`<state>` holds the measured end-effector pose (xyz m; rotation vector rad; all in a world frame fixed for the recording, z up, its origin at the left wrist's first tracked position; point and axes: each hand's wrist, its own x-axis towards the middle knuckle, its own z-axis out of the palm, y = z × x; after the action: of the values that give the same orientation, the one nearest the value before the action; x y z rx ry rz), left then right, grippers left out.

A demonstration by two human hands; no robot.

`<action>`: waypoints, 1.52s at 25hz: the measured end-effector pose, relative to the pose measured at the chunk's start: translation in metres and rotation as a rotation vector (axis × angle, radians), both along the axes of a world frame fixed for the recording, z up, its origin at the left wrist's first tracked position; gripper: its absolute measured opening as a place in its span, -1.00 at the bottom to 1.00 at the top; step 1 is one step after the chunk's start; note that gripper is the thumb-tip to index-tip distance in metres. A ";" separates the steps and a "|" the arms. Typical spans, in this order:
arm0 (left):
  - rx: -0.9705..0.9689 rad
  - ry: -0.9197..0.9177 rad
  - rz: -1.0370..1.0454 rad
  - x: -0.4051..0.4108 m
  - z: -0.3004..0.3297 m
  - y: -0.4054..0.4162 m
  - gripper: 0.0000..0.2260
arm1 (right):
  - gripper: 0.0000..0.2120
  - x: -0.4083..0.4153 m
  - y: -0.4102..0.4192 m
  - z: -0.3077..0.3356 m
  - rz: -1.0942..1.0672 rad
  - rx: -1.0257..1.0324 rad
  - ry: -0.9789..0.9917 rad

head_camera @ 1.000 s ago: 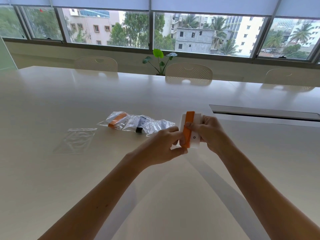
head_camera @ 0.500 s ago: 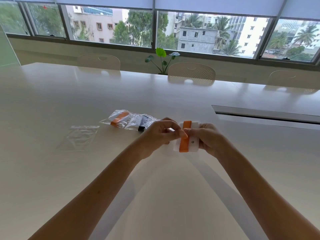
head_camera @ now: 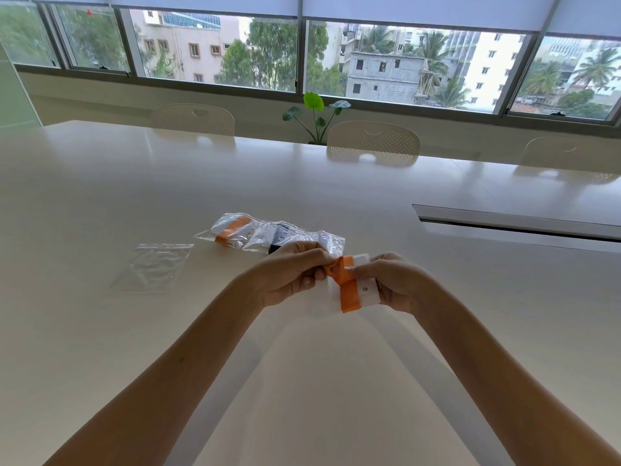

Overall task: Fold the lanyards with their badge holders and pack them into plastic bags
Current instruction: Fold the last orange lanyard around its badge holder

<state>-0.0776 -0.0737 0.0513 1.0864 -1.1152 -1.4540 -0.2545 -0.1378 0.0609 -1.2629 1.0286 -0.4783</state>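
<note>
Bright window backlight, glossy table glare, wide-angle edges.

A single wide-angle camera sits on the person's head and looks forward and down along both forearms, which enter from the lower left and lower right corners and meet just right of the frame's middle, where the left hand and right hand are close to the lens. The pale surface fills the lower two thirds of the frame, bowed by the lens. The view faces a row of windows across the top of the frame, with chair backs and a plant at the surface's far edge, well away from the camera.
</note>
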 end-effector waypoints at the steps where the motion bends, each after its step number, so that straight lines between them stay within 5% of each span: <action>1: -0.005 -0.052 -0.007 0.001 0.000 0.001 -0.79 | -0.88 0.000 0.000 0.000 0.000 -0.008 0.013; 4: -0.044 -0.146 -0.035 0.003 0.000 0.003 -0.76 | -0.70 -0.001 -0.002 0.001 0.009 -0.018 0.051; 11: -0.206 -0.212 -0.080 0.009 0.004 0.008 -0.84 | -0.60 0.000 -0.001 0.003 0.009 -0.034 0.114; 21: -0.408 -0.414 -0.007 0.001 0.005 0.006 -0.82 | -0.70 0.003 0.003 0.005 -0.006 -0.108 0.132; 28: -0.584 -0.633 0.429 -0.013 -0.006 0.001 -0.77 | -0.69 0.008 0.004 0.002 -0.040 -0.128 0.070; 33: -1.042 -1.043 0.679 -0.017 -0.009 0.004 -0.88 | -0.87 0.006 0.005 0.003 -0.117 -0.120 -0.034; 38: -1.039 -0.993 0.648 -0.015 -0.011 0.007 -0.80 | -0.93 0.001 0.004 0.010 -0.221 -0.097 -0.212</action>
<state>-0.0922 -0.0665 0.0407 1.1712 -1.6503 0.3207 -0.2533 -0.1340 0.0708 -1.1603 0.9779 -0.8237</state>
